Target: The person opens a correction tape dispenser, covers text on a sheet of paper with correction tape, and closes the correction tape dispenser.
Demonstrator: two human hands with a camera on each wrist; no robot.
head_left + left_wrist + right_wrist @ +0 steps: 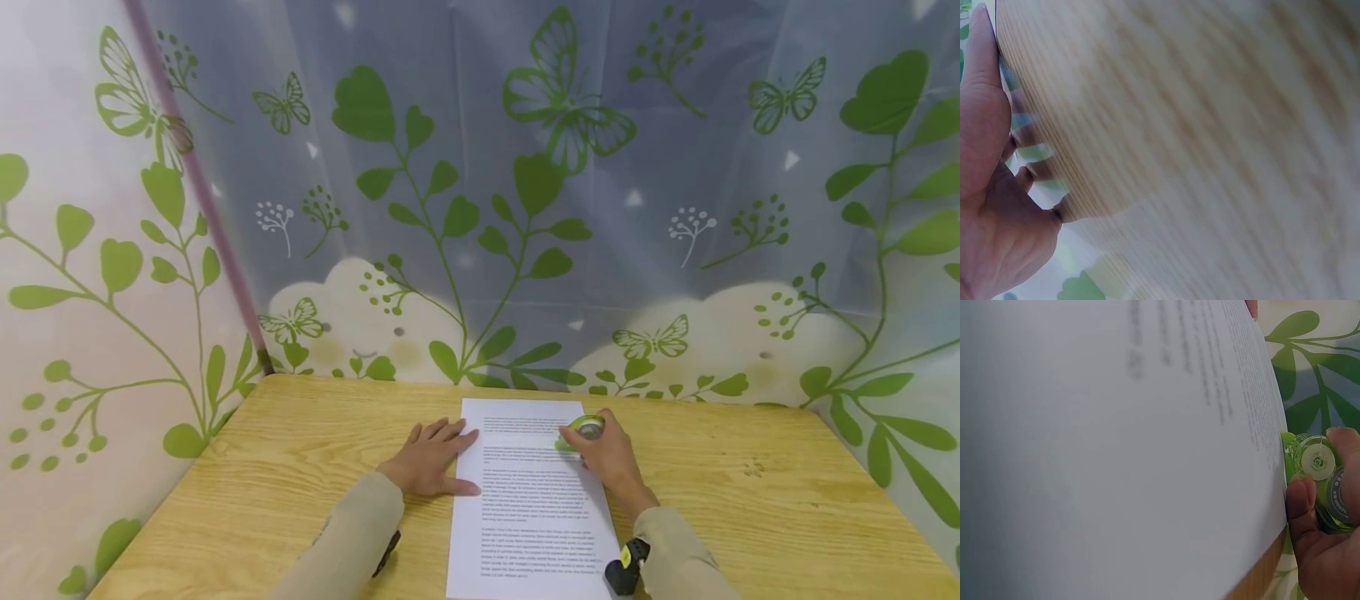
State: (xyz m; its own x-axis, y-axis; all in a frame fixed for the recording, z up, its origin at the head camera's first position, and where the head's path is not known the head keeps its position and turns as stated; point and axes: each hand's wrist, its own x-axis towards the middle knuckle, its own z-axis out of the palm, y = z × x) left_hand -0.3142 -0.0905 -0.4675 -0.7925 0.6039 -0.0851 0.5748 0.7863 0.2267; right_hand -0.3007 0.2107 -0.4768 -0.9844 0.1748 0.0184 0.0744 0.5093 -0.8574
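Observation:
A printed sheet of paper point(536, 517) lies lengthwise on the wooden table. My left hand point(431, 458) rests with fingers spread at its left edge, thumb and fingertips over the margin; in the left wrist view the same hand point(997, 187) lies low against the tabletop. My right hand point(611, 458) pinches a green, see-through correction tape dispenser point(590, 429) between thumb and fingers. Its tip meets the upper right part of the text. From the right wrist, the dispenser point(1317, 461) shows a white spool and a grey disc, with its tip at the paper's surface.
The wooden table point(300, 450) reaches back to a hanging curtain point(465, 208) printed with green leaves and butterflies. Dark wrist devices point(626, 567) sit at both sleeves. A small dark mark point(753, 468) shows on the table at the right.

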